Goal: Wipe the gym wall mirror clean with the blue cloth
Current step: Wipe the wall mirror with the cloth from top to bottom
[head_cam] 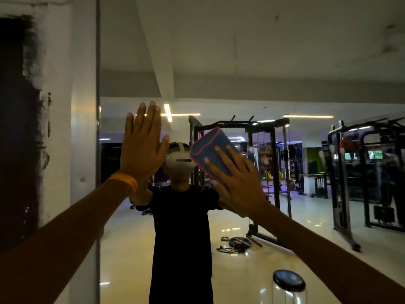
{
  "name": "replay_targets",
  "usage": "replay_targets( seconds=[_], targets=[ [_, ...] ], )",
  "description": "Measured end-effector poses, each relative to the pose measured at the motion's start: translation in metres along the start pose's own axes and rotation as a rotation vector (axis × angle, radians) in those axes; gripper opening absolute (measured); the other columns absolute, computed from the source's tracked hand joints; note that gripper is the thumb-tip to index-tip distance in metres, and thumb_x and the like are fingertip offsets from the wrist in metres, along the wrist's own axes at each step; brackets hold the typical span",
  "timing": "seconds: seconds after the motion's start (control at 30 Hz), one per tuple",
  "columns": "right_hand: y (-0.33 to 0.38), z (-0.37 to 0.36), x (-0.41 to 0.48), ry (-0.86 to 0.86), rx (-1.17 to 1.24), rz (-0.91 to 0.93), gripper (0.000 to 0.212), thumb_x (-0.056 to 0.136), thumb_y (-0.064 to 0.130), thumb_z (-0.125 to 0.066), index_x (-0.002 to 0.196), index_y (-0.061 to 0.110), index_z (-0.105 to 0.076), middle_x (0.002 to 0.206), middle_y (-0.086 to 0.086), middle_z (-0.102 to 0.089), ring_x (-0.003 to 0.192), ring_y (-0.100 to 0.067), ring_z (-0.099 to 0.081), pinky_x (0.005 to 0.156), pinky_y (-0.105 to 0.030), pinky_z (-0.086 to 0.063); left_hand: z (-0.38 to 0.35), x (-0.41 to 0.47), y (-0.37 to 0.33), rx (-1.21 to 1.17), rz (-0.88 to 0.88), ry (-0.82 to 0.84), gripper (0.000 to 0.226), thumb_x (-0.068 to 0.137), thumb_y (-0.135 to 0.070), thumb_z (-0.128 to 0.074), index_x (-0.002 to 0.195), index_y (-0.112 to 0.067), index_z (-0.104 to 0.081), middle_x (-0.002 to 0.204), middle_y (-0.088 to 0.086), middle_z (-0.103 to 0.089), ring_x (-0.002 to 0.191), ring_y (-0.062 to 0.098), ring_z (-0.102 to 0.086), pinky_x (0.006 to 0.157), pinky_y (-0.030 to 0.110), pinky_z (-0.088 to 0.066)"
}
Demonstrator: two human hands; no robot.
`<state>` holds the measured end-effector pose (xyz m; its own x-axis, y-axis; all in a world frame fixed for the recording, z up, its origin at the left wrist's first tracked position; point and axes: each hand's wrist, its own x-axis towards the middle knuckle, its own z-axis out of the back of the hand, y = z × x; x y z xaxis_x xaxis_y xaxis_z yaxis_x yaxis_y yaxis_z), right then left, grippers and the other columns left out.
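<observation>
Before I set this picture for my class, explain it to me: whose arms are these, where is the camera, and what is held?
No machine here: one camera sits on a person's head, so both arms are the wearer's own. They face the wall mirror, which reflects them in a white headset, with gym racks behind. The left hand, above an orange wristband, lies flat on the glass, fingers straight. The right hand presses a red-edged blue cloth against the mirror under straight fingers. A dark-lidded container shows at the bottom edge.
</observation>
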<state>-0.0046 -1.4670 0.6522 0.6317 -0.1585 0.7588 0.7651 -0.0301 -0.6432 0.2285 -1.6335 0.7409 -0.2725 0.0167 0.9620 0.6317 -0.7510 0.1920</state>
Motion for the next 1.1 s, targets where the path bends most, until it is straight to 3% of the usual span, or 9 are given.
replay_targets(
  seconds=[0.13,0.27,0.37,0.5,0.6,0.73,0.9,1.0,1.1],
  targets=[
    [-0.108,0.028,-0.009,0.039,-0.252,-0.314,0.055,0.109,0.05,-0.032,0.156,0.021,-0.035,0.162,-0.02,-0.036,0.146,-0.04,-0.038,0.112,-0.059,-0.039,0.004,0.0,-0.007,0.004,0.015,-0.008,0.079,0.104,-0.054,-0.02,0.164,-0.004,-0.016,0.173,0.017,-0.008,0.16,0.034,-0.003,0.129,0.057,-0.003],
    [-0.122,0.043,0.013,-0.008,-0.199,-0.82,0.067,0.108,0.058,-0.013,0.162,0.02,-0.026,0.169,-0.014,-0.022,0.157,-0.031,-0.013,0.125,-0.06,-0.017,0.003,0.004,-0.026,-0.013,0.009,-0.023,0.077,0.104,-0.052,-0.023,0.164,-0.003,-0.017,0.173,0.017,-0.009,0.16,0.034,-0.003,0.129,0.055,-0.001],
    [-0.063,0.026,-0.007,0.121,-0.218,-0.644,0.065,0.106,0.054,-0.027,0.158,0.017,-0.036,0.166,-0.014,-0.031,0.154,-0.032,-0.023,0.121,-0.052,-0.019,-0.003,0.007,-0.047,-0.029,-0.008,-0.018,0.075,0.104,-0.048,-0.026,0.163,-0.003,-0.018,0.172,0.018,-0.01,0.16,0.035,-0.004,0.129,0.054,-0.001],
    [-0.088,0.036,0.002,0.141,-0.258,-0.542,0.059,0.101,0.062,-0.037,0.141,0.021,-0.049,0.154,-0.018,-0.045,0.144,-0.038,-0.034,0.117,-0.056,-0.025,-0.018,0.01,-0.073,-0.005,-0.048,0.026,0.076,0.104,-0.05,-0.023,0.165,-0.005,-0.013,0.173,0.015,-0.006,0.161,0.033,-0.002,0.129,0.054,-0.003],
    [-0.095,0.026,0.012,0.185,-0.237,-0.467,0.065,0.107,0.06,-0.023,0.158,0.021,-0.029,0.168,-0.017,-0.022,0.156,-0.039,-0.015,0.128,-0.048,0.002,-0.022,0.008,-0.076,0.012,-0.038,0.022,0.076,0.103,-0.049,-0.024,0.164,-0.005,-0.014,0.173,0.016,-0.008,0.16,0.034,-0.003,0.129,0.053,-0.002],
    [-0.122,0.039,0.001,0.218,-0.226,-0.314,0.065,0.11,0.055,-0.008,0.163,0.02,-0.016,0.171,-0.017,-0.015,0.158,-0.037,-0.004,0.128,-0.054,-0.002,-0.023,0.009,-0.072,0.004,-0.059,-0.002,0.075,0.103,-0.047,-0.027,0.164,-0.005,-0.015,0.173,0.016,-0.009,0.16,0.034,-0.004,0.129,0.053,-0.002],
    [-0.143,0.048,-0.008,-0.079,-0.255,-0.796,0.056,0.113,0.046,-0.014,0.163,0.022,-0.011,0.169,-0.02,-0.02,0.156,-0.043,-0.015,0.126,-0.061,-0.012,-0.026,0.007,-0.075,0.03,-0.051,0.004,0.075,0.104,-0.048,-0.024,0.164,-0.005,-0.015,0.173,0.016,-0.009,0.161,0.034,-0.004,0.129,0.056,-0.005],
    [-0.043,0.014,-0.024,0.119,-0.156,-0.46,0.06,0.111,0.037,-0.029,0.164,0.023,-0.007,0.172,-0.011,-0.007,0.159,-0.035,-0.007,0.129,-0.052,-0.003,-0.023,0.007,-0.075,0.013,-0.042,0.018,0.076,0.103,-0.049,-0.023,0.164,-0.005,-0.015,0.173,0.015,-0.008,0.161,0.033,-0.003,0.129,0.056,-0.005],
    [-0.062,0.019,-0.044,0.194,-0.197,-0.116,0.064,0.109,0.039,-0.043,0.163,0.021,-0.013,0.172,-0.008,-0.003,0.159,-0.032,-0.005,0.127,-0.057,-0.013,-0.02,0.003,-0.07,-0.034,-0.068,0.024,0.074,0.104,-0.048,-0.025,0.164,-0.005,-0.017,0.173,0.016,-0.01,0.161,0.033,-0.004,0.129,0.056,-0.006]
  ],
)
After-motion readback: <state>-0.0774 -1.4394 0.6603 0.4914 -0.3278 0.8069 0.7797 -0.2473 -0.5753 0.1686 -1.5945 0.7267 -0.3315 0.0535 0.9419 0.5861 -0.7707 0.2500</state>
